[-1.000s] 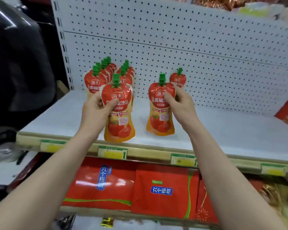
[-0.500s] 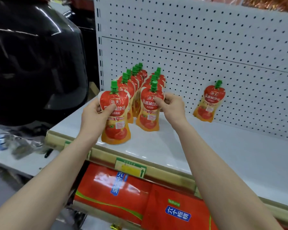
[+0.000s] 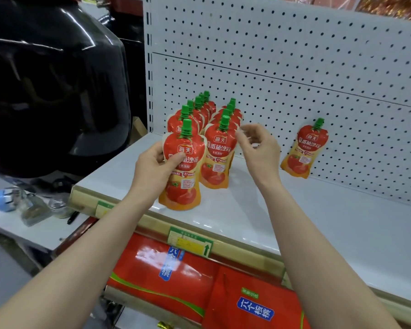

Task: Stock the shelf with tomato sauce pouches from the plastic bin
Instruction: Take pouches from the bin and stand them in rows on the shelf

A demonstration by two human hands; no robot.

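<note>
My left hand (image 3: 153, 168) grips a red and orange tomato sauce pouch (image 3: 183, 169) with a green cap, its base on the white shelf (image 3: 259, 210) near the front edge. A second pouch (image 3: 217, 160) stands just behind and to the right of it, at the head of the right row. My right hand (image 3: 259, 150) hovers beside that pouch with fingers apart, holding nothing. Two rows of several pouches (image 3: 199, 112) run back to the pegboard. One lone pouch (image 3: 304, 150) leans against the pegboard at the right. The plastic bin is out of view.
White pegboard (image 3: 294, 67) backs the shelf. Price tags (image 3: 190, 241) line the shelf's front lip. Red gift boxes (image 3: 247, 300) fill the shelf below. A big black glossy object (image 3: 45, 86) looms at the left above a low white ledge (image 3: 22, 224) with small clutter.
My right hand has let go of the second pouch, now standing in the right row, and drawn back to the right with fingers spread. The left hand still holds its pouch.
</note>
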